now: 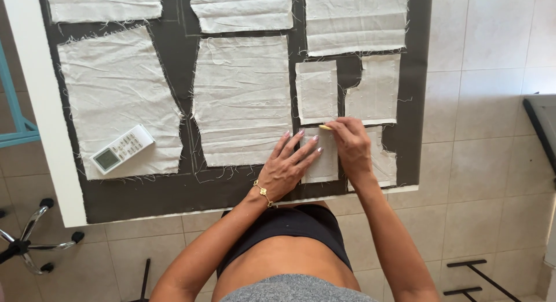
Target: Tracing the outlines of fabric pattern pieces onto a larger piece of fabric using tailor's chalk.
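Head view: left hand (288, 166) lies flat, fingers spread wide, pinning a small cream fabric piece (320, 163) on dark cloth (185, 189) near the table's front edge. Right hand (349, 144) pinches a yellow chalk sliver (325, 127) at that piece's top edge.

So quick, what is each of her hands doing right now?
Left hand: open, fingers spread flat on a small cream fabric piece.
Right hand: closed, pinching a small yellow marker at the fabric's top edge.

Head camera looks steeply down, close over the table (35, 105).
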